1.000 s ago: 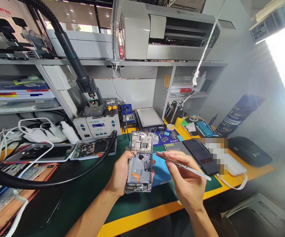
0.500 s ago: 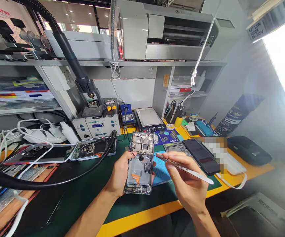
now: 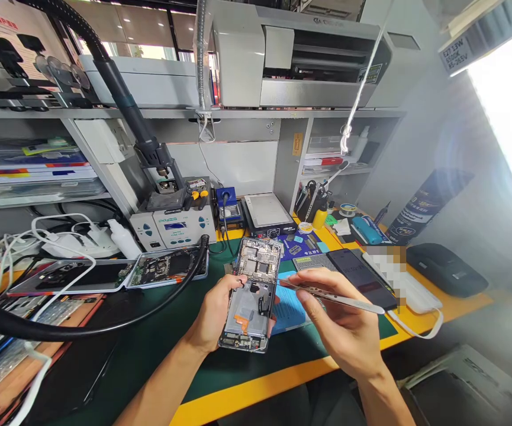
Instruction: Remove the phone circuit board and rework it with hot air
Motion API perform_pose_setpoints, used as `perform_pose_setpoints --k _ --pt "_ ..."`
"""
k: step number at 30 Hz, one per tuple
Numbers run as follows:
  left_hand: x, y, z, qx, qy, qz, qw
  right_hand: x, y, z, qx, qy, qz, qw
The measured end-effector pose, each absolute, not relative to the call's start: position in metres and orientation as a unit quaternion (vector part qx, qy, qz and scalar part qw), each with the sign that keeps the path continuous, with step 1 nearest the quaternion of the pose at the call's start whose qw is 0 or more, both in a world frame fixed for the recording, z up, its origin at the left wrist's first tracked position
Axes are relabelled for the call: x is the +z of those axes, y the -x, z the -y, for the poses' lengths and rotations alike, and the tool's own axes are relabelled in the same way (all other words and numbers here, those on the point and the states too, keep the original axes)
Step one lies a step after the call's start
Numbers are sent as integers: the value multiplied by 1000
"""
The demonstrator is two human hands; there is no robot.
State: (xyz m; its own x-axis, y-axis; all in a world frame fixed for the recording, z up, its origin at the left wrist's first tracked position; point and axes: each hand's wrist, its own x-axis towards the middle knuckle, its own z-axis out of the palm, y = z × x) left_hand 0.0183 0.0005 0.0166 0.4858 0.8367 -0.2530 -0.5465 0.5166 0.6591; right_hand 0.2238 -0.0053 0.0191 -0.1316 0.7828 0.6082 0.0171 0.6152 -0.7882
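Observation:
An opened smartphone [image 3: 247, 319] with its circuit board, metal inside and an orange flex cable exposed is held up over the green mat. My left hand [image 3: 215, 310] grips it by the lower left side, thumb on the edge beside the board, with fingertips showing at the far side. In my right hand [image 3: 342, 313] is a pair of metal tweezers [image 3: 344, 300], pinched between thumb and fingers. Their tips point left at the phone's right edge, near the lower end of the board; whether they touch it I cannot tell.
A blue sheet [image 3: 289, 307] lies under the hands on the green mat [image 3: 167, 367]. To the right lie a dark phone [image 3: 362, 278] and a black case [image 3: 446, 269]. A black hose [image 3: 167, 310] arcs across the left, near an opened tablet-like device [image 3: 169, 267] and a rework station [image 3: 173, 228].
The phone has tilted slightly, its top leaning to the right and its bottom shifting left. My right hand has turned a little, and the tweezers lie flatter.

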Motion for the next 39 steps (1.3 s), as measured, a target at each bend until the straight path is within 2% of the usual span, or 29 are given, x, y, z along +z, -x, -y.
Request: perform_pose_setpoints --k 17,28,39 --pt "8 -13 -1 366 -276 -318 830 25 -236 7 348 320 709 522" --pt "18 -12 -2 358 -246 -330 838 4 -228 13 322 242 684 607" --pt "25 -14 -2 362 -222 -319 847 -7 -223 20 301 240 670 635"
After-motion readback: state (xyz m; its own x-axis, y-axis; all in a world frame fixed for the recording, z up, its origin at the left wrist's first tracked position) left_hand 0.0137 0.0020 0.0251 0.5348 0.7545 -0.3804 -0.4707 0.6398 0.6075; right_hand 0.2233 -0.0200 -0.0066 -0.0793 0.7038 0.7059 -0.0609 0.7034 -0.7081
